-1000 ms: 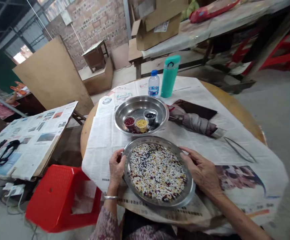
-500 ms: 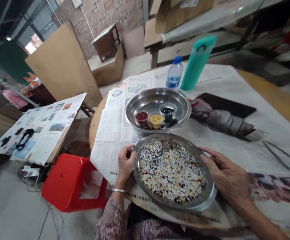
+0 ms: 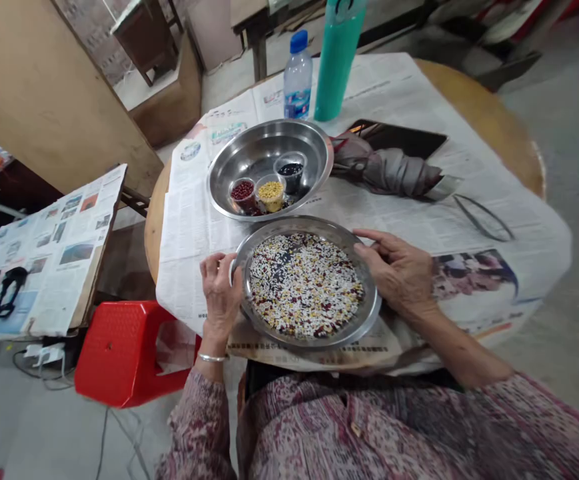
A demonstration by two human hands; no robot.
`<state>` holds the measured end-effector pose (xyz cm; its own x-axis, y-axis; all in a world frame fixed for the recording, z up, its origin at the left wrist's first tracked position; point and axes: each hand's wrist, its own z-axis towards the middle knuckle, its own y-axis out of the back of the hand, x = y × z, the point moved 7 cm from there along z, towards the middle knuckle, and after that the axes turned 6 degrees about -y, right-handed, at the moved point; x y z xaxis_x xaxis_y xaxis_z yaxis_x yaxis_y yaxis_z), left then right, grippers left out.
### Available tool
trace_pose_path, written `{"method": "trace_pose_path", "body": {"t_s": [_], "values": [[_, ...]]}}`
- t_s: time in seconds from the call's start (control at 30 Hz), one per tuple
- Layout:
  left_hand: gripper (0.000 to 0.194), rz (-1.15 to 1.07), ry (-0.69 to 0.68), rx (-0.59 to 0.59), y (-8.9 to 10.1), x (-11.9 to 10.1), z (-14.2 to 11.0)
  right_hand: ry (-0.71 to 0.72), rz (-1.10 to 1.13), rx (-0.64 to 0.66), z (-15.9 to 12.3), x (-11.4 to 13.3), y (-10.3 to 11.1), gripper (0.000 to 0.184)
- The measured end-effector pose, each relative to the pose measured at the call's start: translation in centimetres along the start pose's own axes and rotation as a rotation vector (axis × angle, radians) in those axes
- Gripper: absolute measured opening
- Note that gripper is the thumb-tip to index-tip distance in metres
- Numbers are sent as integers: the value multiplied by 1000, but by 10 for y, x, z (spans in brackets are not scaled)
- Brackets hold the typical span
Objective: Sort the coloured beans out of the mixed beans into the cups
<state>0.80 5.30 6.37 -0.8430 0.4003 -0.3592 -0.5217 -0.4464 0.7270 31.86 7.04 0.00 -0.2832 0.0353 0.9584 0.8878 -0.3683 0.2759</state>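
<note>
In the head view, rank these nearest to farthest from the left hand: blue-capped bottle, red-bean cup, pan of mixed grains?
1. Pan of mixed grains: touching the left hand, on its right.
2. Red-bean cup: inside the far basin.
3. Blue-capped bottle: behind that basin.

Cups (image 3: 270,205) in the basin (image 3: 249,159), pan (image 3: 314,343) before it, bottles (image 3: 298,80) behind, newspaper (image 3: 184,227) beneath.

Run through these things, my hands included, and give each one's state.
Steel pan: held on both sides
Left hand: gripping its left rim
Right hand: gripping its right rim
Mixed grains: spread across the pan
Steel basin: upright, not held
Red-bean cup: nearly full
Yellow-bean cup: nearly full
Black-bean cup: partly full
Water bottle: upright, blue cap on
Green bottle: upright, top outside frame
Grey umbrella: furled, lying
Red stool: upright
</note>
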Motion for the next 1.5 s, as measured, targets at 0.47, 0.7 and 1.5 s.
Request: {"method": "trace_pose_path", "body": {"t_s": [0.47,0.7,1.5], "values": [[51,136,-59,662,-120,-98,39,57,85,34,5,1,-4,32],[23,-74,-397,903,-126,-137,17,53,117,50,5,1,-5,32],[32,-94,-759,951,-88,-139,-13,57,68,25,5,1,-3,27]]}}
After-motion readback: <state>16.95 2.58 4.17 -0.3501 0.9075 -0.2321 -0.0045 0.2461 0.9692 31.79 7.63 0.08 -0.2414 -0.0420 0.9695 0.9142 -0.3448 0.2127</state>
